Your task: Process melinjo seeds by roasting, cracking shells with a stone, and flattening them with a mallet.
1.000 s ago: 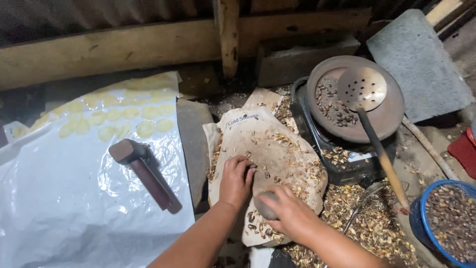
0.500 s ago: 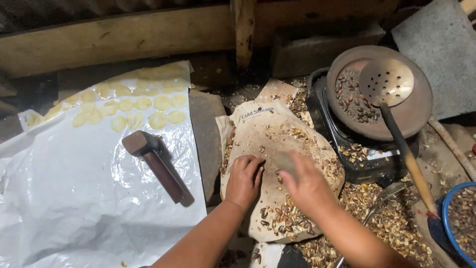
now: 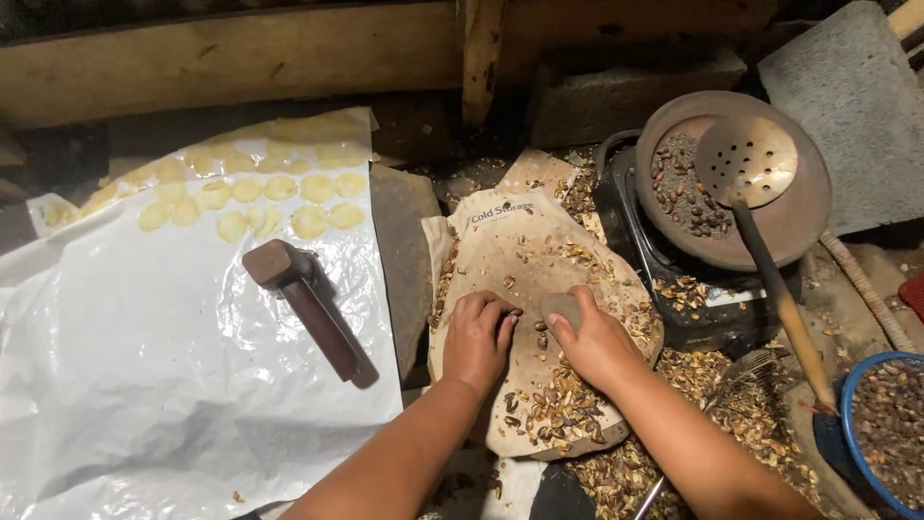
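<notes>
The right hand [image 3: 597, 339] had come back over the sack [image 3: 539, 260] and was closed around a small grey stone [image 3: 561, 308], its near end raised over the scattered seeds [image 3: 553, 409]. Half a second earlier that hand lay flatter and more open on the cloth, so the stone seemed newly lifted, likely for cracking. The left hand [image 3: 478, 339] had shifted little: it rested knuckles-down just left of the stone, fingers curled as if pinching a seed, though what they held could not be made out. The mallet [image 3: 308, 306] on the white sheet [image 3: 144, 385] at the left lay as before, as did the skimmer [image 3: 746, 159] in the pan [image 3: 799, 221] at far right.
</notes>
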